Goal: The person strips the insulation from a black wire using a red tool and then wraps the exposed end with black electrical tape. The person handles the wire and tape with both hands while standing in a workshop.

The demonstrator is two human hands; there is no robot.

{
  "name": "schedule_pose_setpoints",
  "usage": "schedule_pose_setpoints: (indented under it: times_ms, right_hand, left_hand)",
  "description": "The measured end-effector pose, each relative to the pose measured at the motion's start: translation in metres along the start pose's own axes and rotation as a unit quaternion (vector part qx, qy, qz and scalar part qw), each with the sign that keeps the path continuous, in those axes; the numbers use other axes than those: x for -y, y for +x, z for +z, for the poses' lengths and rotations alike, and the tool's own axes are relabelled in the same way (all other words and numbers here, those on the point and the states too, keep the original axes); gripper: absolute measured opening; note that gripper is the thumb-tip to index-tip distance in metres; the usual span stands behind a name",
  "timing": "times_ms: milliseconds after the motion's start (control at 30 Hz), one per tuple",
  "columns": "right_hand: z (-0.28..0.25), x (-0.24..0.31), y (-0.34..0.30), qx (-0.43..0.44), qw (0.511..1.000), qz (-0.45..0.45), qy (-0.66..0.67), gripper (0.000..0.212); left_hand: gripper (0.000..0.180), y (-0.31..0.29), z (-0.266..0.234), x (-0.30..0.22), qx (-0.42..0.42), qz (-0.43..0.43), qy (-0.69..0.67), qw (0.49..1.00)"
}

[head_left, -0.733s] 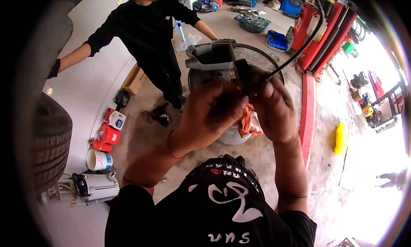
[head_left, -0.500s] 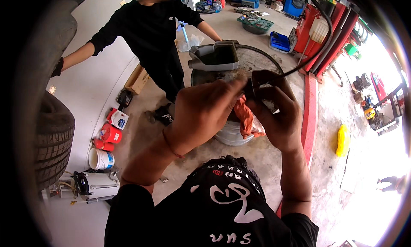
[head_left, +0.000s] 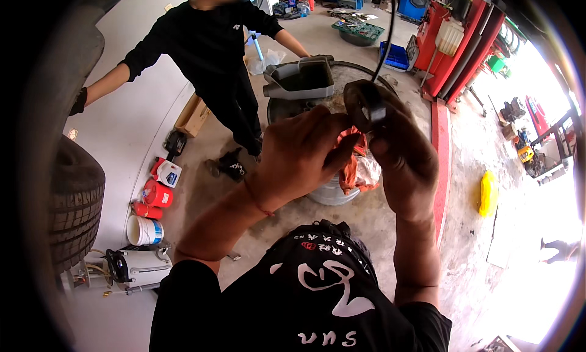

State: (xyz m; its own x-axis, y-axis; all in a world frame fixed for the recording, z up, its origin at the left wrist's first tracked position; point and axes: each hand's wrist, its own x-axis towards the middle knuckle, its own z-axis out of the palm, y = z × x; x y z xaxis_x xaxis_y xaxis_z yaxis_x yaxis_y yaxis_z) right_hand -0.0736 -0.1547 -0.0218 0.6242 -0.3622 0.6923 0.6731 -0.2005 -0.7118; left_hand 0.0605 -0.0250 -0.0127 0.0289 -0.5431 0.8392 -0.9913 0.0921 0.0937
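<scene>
The right hand (head_left: 409, 153) has its grip clamped on a dark ring-shaped part (head_left: 356, 95), held up slightly right of centre with its opening partly in view. Immediately left of it is the left hand (head_left: 296, 150), thumb and fingers bent; whether its grip is closed on anything cannot be told, as the fingertips are partly obscured. A black cable (head_left: 386, 47) rises from behind the ring-shaped part to the upper edge of the frame. An orange cloth (head_left: 352, 176) shows between and below the hands, in front of a round drum (head_left: 348, 76). On the drum, at upper centre, lies a grey cut-open jug (head_left: 314, 92), dark inside. At left, a tyre (head_left: 73, 208) is noted, with a white bucket (head_left: 142, 230) and red containers (head_left: 157, 194) to its right. A co-worker (head_left: 210, 40) in black stands upper left, one arm extended toward the drum. Right side: a yellow bundle (head_left: 487, 194). Upper right: a red steel post (head_left: 441, 68), a blue tray (head_left: 395, 56) near it. Upper centre, farther back: a green tool case (head_left: 368, 31).
</scene>
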Motion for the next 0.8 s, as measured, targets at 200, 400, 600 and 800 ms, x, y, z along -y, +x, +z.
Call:
schedule_pose_setpoints:
  times_ms: [200, 400, 600, 800]
  right_hand:
    - [-0.007, -0.002, -0.013, -0.074, 0.996, -0.003, -0.058, 0.037]
    - [-0.003, -0.020, 0.011, 0.010, 0.987, 0.000, -0.161, 0.028]
    - [-0.001, -0.010, 0.007, 0.010, 0.931, -0.065, -0.358, 0.015]
    - [-0.003, 0.016, -0.016, -0.008, 0.980, 0.188, 0.064, 0.034]
  left_hand:
    - [0.015, 0.000, -0.009, -0.010, 0.018, -0.365, -0.341, 0.866]
    - [0.017, 0.004, -0.020, -0.015, 0.065, -0.493, -0.582, 0.643]
    - [0.014, -0.003, -0.010, 0.001, -0.006, -0.089, -0.051, 0.995]
    - [0.027, -0.010, -0.007, -0.004, 0.005, 0.048, 0.133, 0.990]
